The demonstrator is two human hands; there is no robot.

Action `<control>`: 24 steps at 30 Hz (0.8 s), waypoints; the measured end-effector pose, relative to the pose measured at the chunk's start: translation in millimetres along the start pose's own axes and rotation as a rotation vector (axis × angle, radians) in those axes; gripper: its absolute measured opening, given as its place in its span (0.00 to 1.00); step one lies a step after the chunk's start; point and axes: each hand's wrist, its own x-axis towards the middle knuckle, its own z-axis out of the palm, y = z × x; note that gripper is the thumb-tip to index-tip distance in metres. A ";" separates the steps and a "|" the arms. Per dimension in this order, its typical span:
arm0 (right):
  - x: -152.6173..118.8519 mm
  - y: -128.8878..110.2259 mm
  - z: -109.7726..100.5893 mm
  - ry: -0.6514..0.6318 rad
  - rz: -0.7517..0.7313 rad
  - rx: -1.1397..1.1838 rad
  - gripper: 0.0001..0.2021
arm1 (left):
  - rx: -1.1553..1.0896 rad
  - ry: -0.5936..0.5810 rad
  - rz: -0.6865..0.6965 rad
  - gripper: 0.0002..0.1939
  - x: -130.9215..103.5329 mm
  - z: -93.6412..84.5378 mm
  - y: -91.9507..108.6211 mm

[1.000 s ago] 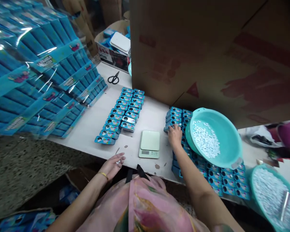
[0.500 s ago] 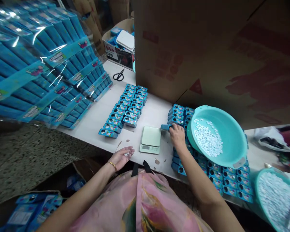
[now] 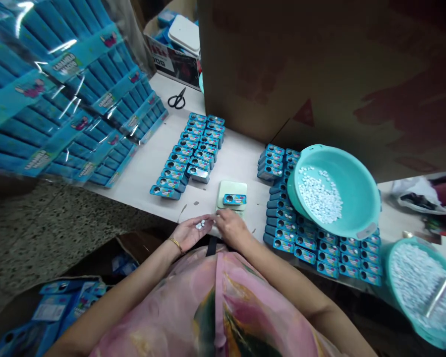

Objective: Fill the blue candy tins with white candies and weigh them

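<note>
Palm up at the table's front edge, my left hand (image 3: 188,234) cups several small white candies (image 3: 200,224). My right hand (image 3: 232,227) is beside its fingertips, fingers pinched together; whatever they hold is hidden. Just beyond the right hand, a small blue box (image 3: 235,199) with a round dark opening lies on the pale green kitchen scale (image 3: 232,187). The hand covers most of the scale's display. To the right, a turquoise basin (image 3: 357,178) part-filled with white candies rests on rows of similar blue boxes (image 3: 282,223).
Two rows of blue boxes (image 3: 182,158) stand left of the scale, with black scissors (image 3: 177,100) behind them. Plastic-wrapped display packs (image 3: 92,109) rise at the left. A large cardboard box (image 3: 252,74) stands behind. Another tub (image 3: 390,292) of candies, with a metal scoop (image 3: 436,297), is at lower right.
My right hand has left the blue box on the scale and moved left and nearer, to my left hand's fingertips. The left hand keeps the candies in its palm.
</note>
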 end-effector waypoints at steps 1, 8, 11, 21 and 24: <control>0.1 -9.7 5.0 -0.041 -0.034 0.039 0.13 | -0.013 -0.001 -0.019 0.10 -1.2 -0.5 -3.3; 6.8 -32.0 27.0 -0.217 -0.110 0.197 0.09 | -0.015 -0.014 -0.110 0.11 -9.5 -8.4 -19.8; 8.5 -31.9 26.3 -0.212 -0.167 0.244 0.09 | 0.003 0.023 -0.135 0.11 -10.7 -11.7 -22.0; 4.6 -32.8 28.0 -0.175 -0.137 0.235 0.10 | 0.003 -0.016 -0.160 0.12 -12.1 -7.2 -22.3; 3.3 -29.8 30.6 -0.178 -0.137 0.267 0.09 | 0.009 0.002 -0.153 0.11 -10.0 -6.4 -23.5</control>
